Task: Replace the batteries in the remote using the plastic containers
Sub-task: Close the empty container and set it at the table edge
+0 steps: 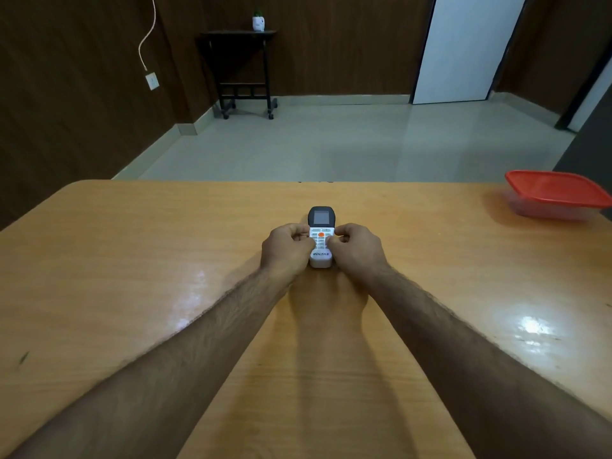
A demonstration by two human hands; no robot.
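Progress looks close to nil, as far as this view lets you judge. Your remote lies face up near the middle of the tabletop, its dark screen end pointing away from you and its white end toward you, with the orange button and the keypad showing between your hands. Your left hand has its fingers curled against the remote's left edge, and your right hand does the same on the right edge, so the two hands clamp it between them.

The battery cover would be on the underside, which is hidden, so you cannot tell whether it is on or off; no loose cover and no batteries show anywhere on the tabletop. One plastic container with a red lid sits well apart at the far right edge of the tabletop, lid on. Its contents cannot be made out, and no second container is in view.

By this reading everything is left: turn the remote over, open it, swap the cells using the containers, and close it.
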